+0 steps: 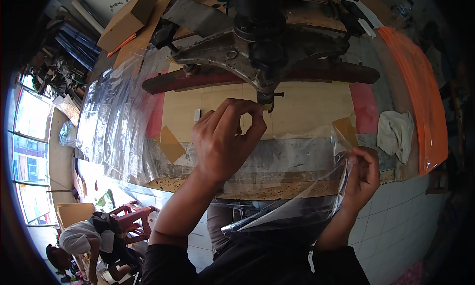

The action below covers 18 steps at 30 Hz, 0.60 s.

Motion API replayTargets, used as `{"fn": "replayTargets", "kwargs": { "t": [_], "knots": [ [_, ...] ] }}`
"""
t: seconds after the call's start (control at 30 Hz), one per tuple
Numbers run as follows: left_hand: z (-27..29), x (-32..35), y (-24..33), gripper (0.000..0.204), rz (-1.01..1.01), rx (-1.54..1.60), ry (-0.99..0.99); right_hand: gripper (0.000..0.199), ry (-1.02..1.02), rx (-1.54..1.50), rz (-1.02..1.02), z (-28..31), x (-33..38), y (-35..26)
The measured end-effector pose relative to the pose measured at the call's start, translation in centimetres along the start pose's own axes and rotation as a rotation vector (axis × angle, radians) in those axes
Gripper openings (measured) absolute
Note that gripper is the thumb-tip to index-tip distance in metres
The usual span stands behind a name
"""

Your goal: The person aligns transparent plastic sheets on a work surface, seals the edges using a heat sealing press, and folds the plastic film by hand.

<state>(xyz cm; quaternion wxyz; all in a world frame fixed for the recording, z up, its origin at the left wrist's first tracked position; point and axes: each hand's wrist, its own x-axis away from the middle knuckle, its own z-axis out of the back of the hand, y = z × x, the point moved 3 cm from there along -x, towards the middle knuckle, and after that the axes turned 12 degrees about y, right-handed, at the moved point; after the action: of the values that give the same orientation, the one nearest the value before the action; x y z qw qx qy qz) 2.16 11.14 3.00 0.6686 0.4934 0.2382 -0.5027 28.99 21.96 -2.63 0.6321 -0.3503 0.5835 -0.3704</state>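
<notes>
Worn wooden bench [307, 111], tiled floor [396, 210], windows [29, 136] left.

We are in a small workshop: a heavy metal press [262, 52] stands on a worn wooden bench [297, 111], clear plastic bags [114, 121] pile at left, cardboard boxes [127, 18] sit upper left, and the floor [396, 210] is tiled.

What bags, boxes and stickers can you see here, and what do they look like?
Clear plastic bag: held by the right hand, thin and see-through.
Stack of clear bags: left on the bench, shiny and crinkled.
Cardboard box: top left, long and brown.
Orange plastic sheet: right edge, long and bright.
No stickers or screens show.
</notes>
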Motion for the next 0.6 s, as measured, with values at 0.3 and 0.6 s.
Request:
{"fn": "replayTargets", "kwargs": {
  "t": [0.3,0.6],
  "knots": [
    [-0.39,0.01,0.12,0.018,-0.009,-0.038,0.027,0.013,0.012,0.018,-0.018,-0.25,0.13,-0.16],
    [-0.20,-0.07,0.33,0.017,0.061,-0.034,-0.027,0.013,0.006,0.025,0.018,-0.28,0.03,-0.23]
  ]
}}
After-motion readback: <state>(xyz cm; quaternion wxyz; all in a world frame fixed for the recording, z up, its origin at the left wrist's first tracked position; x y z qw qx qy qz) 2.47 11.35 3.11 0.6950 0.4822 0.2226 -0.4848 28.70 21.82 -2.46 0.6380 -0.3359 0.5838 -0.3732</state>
